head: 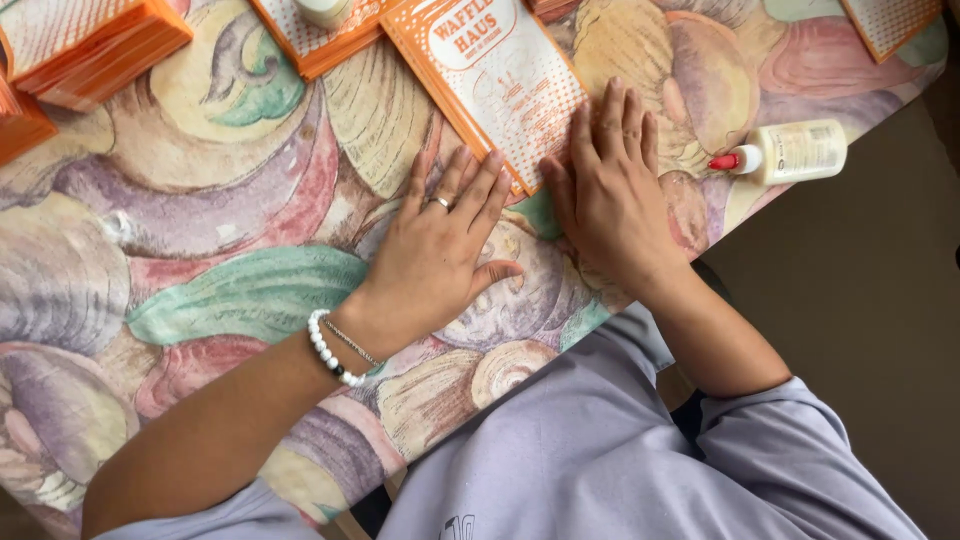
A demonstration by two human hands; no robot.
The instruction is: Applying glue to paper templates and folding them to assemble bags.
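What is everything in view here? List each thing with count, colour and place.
Flat paper bag: one, orange and white, top centre, under the fingertips of both hands.
Stacks of similar bags: at least four, orange and white, along the top edge, partly cut off.
Glue bottle: one, white with a red cap, lying on its side at the table's right edge.
Small white object: one, on a stack at top centre, too cropped to identify.
Tablecloth: one, pastel shell pattern, covers the table.
Bracelets: a white beaded one and a thin chain, left wrist.
Ring: one, silver, left hand.
Left hand: flat, fingertips at the bag's lower edge.
Right hand: flat, fingers on the bag's lower corner.
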